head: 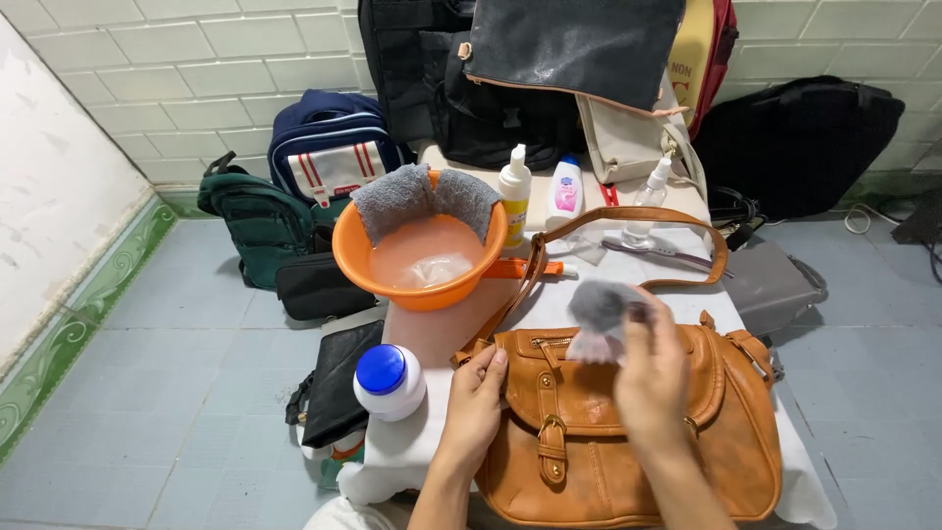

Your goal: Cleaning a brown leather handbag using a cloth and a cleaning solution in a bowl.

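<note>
While the left hand [473, 407] pins the near-left corner of the tan leather handbag [628, 422], fingers curled over its top edge by the flap, the right hand [653, 378] presses a small grey cloth [599, 316] onto the top of the bag near the zip. Right hand is closed round the cloth w/ fingers bunched; left is partly closed on the bag's edge, not wide. Step in hand, I'd judge: wiping down the leather, upper front panel being worked. Next stroke prob. calls for steady hold from the left so the bag doesn't slide on the white desk cover [412, 451], plus even pressure across the flap, round the buckle strap [551, 437].

Bag lies on the desk right in front of the person, front face up. Long axis runs approx. left-right across the view, top edge w/ zip pointing away from the person, base toward them. Its shoulder strap [628, 216] loops away toward the far end of the desk.

Just beyond the bag on the left: orange basin [345, 257] w/ cloudy water and two grey towels [424, 201] hung over its far rim. White jar w/ blue lid [388, 381] stands left of the bag, near the left hand. Bottles [538, 191] stand at the far end; other bags sit on the tiled floor and against the wall.
</note>
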